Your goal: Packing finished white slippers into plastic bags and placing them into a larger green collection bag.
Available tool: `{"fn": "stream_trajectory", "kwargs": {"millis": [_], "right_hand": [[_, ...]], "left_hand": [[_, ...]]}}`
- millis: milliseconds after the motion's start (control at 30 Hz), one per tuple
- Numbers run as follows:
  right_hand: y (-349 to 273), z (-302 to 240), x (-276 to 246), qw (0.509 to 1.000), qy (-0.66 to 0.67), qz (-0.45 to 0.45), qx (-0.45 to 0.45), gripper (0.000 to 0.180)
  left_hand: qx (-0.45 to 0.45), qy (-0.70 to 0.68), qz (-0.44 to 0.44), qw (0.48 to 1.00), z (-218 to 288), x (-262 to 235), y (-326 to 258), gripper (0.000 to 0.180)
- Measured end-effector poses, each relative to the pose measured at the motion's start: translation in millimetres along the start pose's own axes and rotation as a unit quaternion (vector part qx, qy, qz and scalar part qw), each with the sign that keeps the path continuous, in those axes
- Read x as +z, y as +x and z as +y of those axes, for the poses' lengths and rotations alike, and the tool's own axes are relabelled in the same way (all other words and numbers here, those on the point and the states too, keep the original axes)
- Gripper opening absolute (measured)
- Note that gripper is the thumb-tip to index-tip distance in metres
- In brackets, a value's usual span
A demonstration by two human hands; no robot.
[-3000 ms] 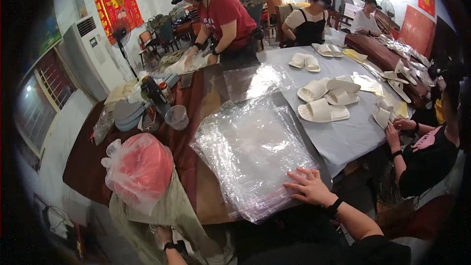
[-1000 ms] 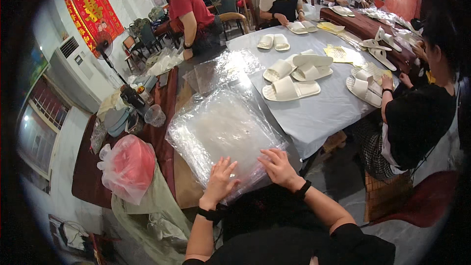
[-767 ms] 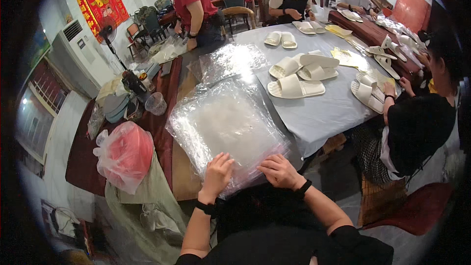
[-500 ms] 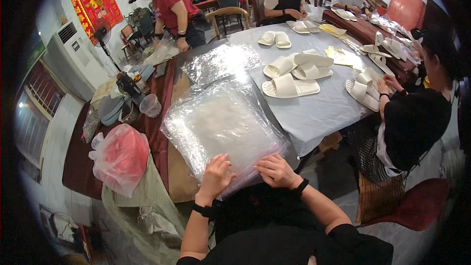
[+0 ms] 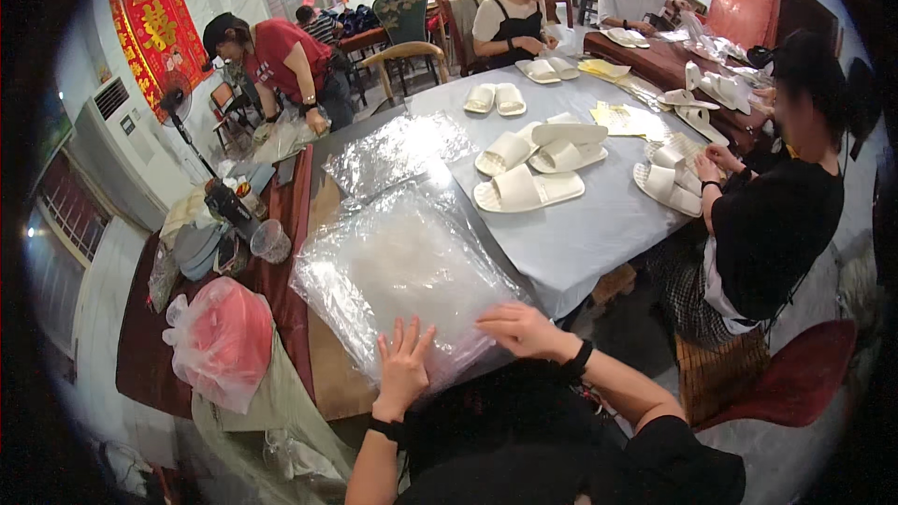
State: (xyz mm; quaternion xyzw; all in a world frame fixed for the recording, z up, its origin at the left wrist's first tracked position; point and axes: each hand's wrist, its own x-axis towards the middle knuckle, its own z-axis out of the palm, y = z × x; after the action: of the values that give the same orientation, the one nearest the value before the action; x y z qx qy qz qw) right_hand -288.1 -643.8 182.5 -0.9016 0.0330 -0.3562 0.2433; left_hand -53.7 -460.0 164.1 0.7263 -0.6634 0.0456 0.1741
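Observation:
In front of me lies a stack of clear plastic bags (image 5: 374, 257), glossy and wrinkled, with a cloudy whitish middle. My left hand (image 5: 404, 369) is open, its fingers spread over the near side of the stack. At the stack's near right side, my right hand (image 5: 527, 329) has its fingers drawn together in a pinch on the edge of a bag. How many layers it holds is hidden. Beyond the stack, another clear plastic sheet (image 5: 398, 151) lies flat and shiny on the table.
Several cream slippers (image 5: 538, 190) sit on the grey-covered table (image 5: 561, 252). To my left are a pink-filled plastic bag (image 5: 223, 341), a clear cup (image 5: 271, 241) and a black bottle (image 5: 227, 206). A co-worker (image 5: 776, 196) handles slippers at right; other people work farther back.
My left hand has gone from curled fingers at the near edge to spread fingers on the bags. My right hand still pinches the right side. The whole view has shifted slightly.

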Motion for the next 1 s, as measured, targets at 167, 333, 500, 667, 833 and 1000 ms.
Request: {"fn": "stream_trajectory", "kwargs": {"millis": [167, 333, 500, 667, 833, 1000], "right_hand": [[30, 62, -77, 0.984, -0.052, 0.114, 0.127, 0.035], [26, 215, -121, 0.933, -0.197, 0.131, 0.271, 0.063], [43, 270, -146, 0.882, -0.174, 0.118, 0.421, 0.083], [60, 278, -160, 0.849, -0.132, 0.107, 0.5, 0.091], [56, 290, -166, 0.84, -0.121, 0.107, 0.518, 0.081], [39, 282, -165, 0.854, -0.072, 0.17, 0.487, 0.052]], "left_hand": [[0.005, 0.007, 0.018, 1.0, -3, 4, 2, 0.064], [0.007, 0.007, 0.035, 0.999, -3, 4, 5, 0.063], [0.002, 0.031, 0.037, 0.999, -12, 14, -1, 0.061], [-0.009, 0.037, 0.03, 0.999, -9, 15, -1, 0.06], [-0.01, 0.024, 0.023, 0.999, -14, 21, 1, 0.061], [-0.008, 0.003, 0.024, 1.0, -19, 22, -1, 0.064]]}}
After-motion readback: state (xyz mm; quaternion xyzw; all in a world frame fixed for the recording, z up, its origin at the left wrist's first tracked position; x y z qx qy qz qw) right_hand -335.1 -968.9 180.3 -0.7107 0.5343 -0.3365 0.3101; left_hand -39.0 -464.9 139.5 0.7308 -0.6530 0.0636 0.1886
